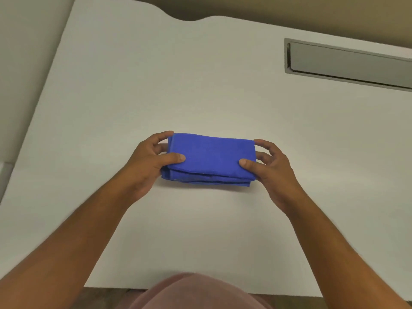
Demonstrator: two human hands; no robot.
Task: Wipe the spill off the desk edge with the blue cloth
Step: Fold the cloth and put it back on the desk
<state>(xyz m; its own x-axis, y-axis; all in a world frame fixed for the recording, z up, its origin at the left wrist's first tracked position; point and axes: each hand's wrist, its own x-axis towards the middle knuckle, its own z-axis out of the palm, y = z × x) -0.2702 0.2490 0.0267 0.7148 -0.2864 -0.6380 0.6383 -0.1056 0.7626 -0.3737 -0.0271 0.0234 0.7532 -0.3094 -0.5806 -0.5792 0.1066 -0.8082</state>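
A blue cloth, folded into a thick rectangle of several layers, lies at the middle of the white desk. My left hand grips its left end, thumb on top and fingers around the far corner. My right hand grips its right end the same way, thumb pressed on the top layer. No spill shows anywhere on the desk surface or along its edges.
A grey recessed cable tray with a lid sits in the desk at the far right. The desk's far edge has a curved notch. The near edge runs just above my pink-clothed torso. The left edge slants away.
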